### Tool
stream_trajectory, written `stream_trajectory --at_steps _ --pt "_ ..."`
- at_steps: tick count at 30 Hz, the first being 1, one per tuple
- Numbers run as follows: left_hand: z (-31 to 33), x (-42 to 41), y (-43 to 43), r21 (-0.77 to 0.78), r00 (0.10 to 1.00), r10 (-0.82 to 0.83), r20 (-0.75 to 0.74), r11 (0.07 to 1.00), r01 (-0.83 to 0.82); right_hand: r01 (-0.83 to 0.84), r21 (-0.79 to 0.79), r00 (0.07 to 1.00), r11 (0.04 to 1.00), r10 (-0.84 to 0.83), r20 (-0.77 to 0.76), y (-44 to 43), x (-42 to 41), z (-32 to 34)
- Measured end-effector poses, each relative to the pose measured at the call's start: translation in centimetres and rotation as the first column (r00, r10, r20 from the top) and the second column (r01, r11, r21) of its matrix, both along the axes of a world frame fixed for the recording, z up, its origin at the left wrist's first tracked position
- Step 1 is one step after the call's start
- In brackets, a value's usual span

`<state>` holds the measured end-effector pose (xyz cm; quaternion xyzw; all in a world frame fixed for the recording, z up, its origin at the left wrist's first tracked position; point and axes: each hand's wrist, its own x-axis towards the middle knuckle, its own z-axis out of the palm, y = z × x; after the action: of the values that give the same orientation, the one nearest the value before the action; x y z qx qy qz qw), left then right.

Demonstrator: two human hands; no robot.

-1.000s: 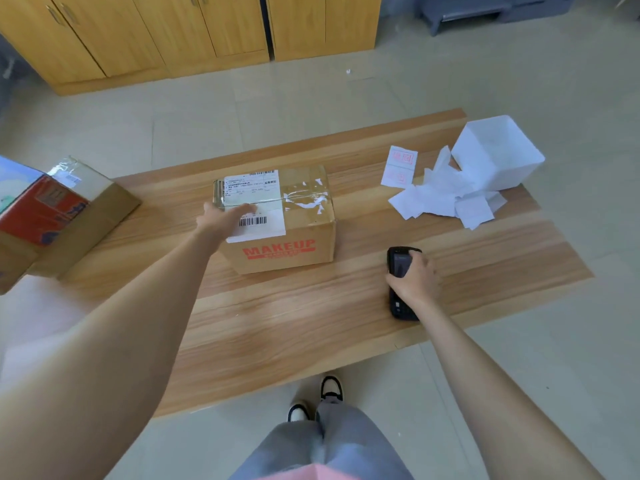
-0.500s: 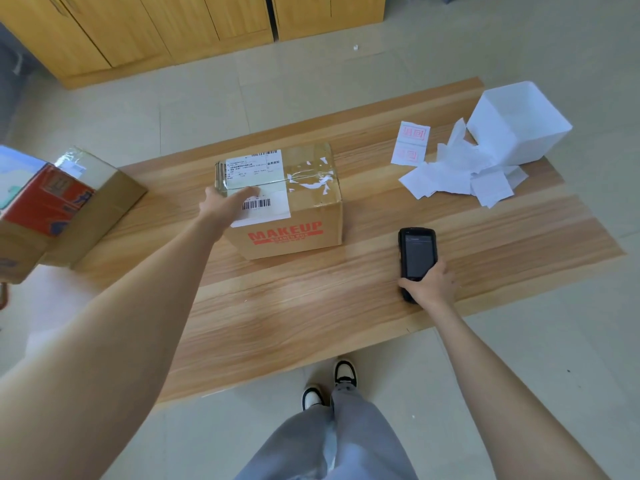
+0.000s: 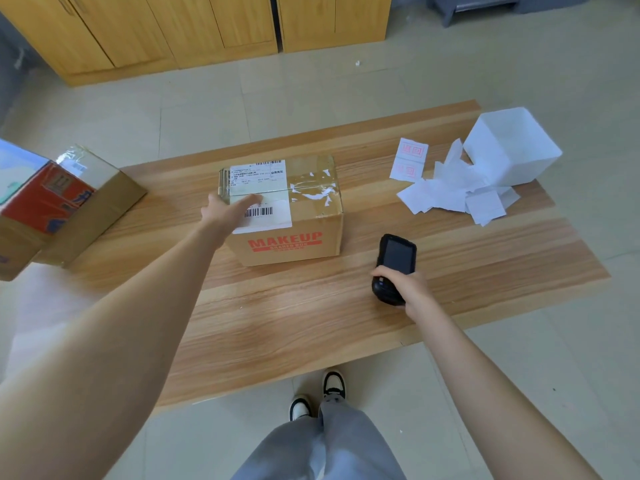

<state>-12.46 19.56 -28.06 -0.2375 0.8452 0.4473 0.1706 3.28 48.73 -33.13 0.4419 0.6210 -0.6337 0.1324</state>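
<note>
Standing on a pale wooden table (image 3: 311,323) over beige floor tiles (image 3: 207,109): a brown cardboard box (image 3: 311,233) printed "MAKEUP" in red. Touching its white barcode label (image 3: 266,192) with the flat left hand (image 3: 225,213); gripping a black handheld scanner (image 3: 396,254) beside it in the right hand (image 3: 405,285).

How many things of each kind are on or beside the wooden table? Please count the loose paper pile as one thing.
Cardboard boxes: 2 (MAKEUP box, red-printed box)
White open box: 1
Black handheld scanner: 1
Red-stamped sheet: 1
Paper pile: 1
Total: 6
</note>
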Motion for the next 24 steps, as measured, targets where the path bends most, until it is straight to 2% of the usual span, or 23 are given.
stream_trajectory --at_steps 4,7,11,15,24 --pt "0.0 0.2 0.0 0.005 1.0 -0.004 -0.006 1.0 0.004 -0.072 -0.073 0.989 0.995 0.062 -0.132 -1.5 -1.4 3.7" --pt "0.4 0.6 -0.3 0.088 1.0 0.015 -0.004 0.996 -0.015 -0.08 -0.16 0.971 0.984 0.041 -0.235 -2.8 -2.7 6.7" --pt "0.8 1.6 -0.6 0.152 1.0 -0.007 -0.022 0.988 0.01 -0.187 -0.333 0.931 0.924 0.059 -0.36 -4.6 -3.6 10.5" --pt "1.0 2.5 -1.4 0.2 0.994 -0.111 -0.015 0.973 0.112 -0.263 -0.376 0.925 0.888 0.121 -0.361 -7.2 -3.7 12.0" --pt "0.6 4.8 -2.2 0.177 0.966 -0.235 -0.105 0.952 0.25 -0.245 -0.419 0.944 0.874 0.117 -0.308 -11.1 -2.0 12.9"
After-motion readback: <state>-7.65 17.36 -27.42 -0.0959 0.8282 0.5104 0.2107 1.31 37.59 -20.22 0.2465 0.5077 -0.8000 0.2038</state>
